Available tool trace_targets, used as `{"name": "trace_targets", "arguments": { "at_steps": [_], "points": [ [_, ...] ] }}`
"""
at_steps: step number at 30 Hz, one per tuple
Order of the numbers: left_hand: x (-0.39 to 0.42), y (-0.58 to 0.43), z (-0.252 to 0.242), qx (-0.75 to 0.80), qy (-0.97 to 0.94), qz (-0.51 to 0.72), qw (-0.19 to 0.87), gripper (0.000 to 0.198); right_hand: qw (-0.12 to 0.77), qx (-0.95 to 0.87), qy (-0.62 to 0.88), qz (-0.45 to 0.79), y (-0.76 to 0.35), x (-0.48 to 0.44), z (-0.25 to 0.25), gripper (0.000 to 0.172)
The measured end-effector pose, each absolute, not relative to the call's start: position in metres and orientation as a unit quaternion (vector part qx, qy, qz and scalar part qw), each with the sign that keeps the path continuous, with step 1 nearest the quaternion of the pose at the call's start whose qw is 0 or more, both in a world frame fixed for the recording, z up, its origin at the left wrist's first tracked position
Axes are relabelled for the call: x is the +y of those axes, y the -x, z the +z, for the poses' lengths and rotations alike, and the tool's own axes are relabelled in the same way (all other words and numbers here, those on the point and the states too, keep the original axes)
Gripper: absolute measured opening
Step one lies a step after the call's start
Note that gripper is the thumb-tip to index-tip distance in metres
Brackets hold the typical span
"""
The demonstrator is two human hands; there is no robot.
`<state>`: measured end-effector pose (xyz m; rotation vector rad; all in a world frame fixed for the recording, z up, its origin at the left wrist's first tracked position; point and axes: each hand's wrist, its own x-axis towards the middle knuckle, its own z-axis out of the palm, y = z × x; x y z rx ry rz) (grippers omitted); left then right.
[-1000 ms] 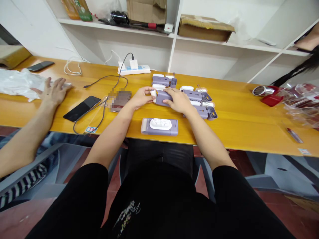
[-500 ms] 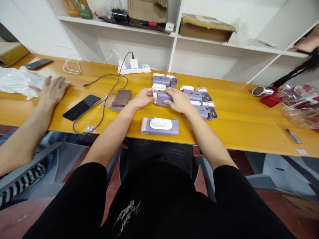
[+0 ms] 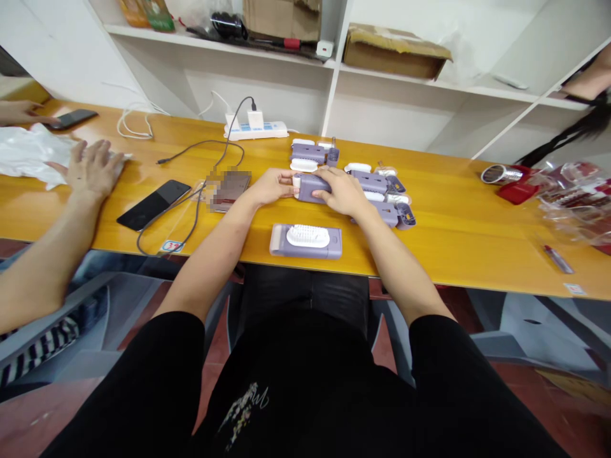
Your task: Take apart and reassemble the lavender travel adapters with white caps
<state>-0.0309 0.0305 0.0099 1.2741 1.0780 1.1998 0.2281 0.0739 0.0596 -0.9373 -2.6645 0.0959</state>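
Note:
Both my hands meet on a purple case (image 3: 311,187) with a white end piece, resting on the orange table (image 3: 458,235). My left hand (image 3: 271,187) pinches its white left end. My right hand (image 3: 342,191) wraps over its right part. In front of them, near the table's edge, lies another purple case (image 3: 306,242) with a white brush on top. Behind and to the right lie several more purple cases and white brush parts (image 3: 382,191).
Another person's hand (image 3: 93,170) lies flat at the left beside a white plastic bag (image 3: 26,156). A black phone (image 3: 153,204), cables and a power strip (image 3: 256,131) sit left of centre. A red item (image 3: 513,186) and clear packets (image 3: 580,197) are at the right.
My left hand has pushed the white end piece in against the purple case. The other person's hand has shifted slightly left.

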Motion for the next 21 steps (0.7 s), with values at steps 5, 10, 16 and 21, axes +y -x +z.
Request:
{"name": "trace_targets", "arguments": {
  "at_steps": [5,10,16,21],
  "points": [
    [0.0332,0.0338,0.008,0.457,-0.552,0.486,0.501,0.056,0.161,-0.93,0.33,0.035,-0.2269,0.0745,0.0579,0.062],
    [0.0367,0.0371,0.0072,0.447,-0.565,0.487,0.494,0.05,0.171,-0.924,0.339,0.039,-0.2249,0.0729,0.0583,0.06],
    [0.0368,0.0383,0.0105,0.452,-0.571,0.523,0.442,0.045,0.183,-0.92,0.345,0.032,-0.2252,0.0739,0.0591,0.06],
    [0.0353,0.0388,0.0097,0.456,-0.598,0.509,0.419,0.043,0.17,-0.928,0.329,0.024,-0.2272,0.0765,0.0571,0.061]
  ]
}}
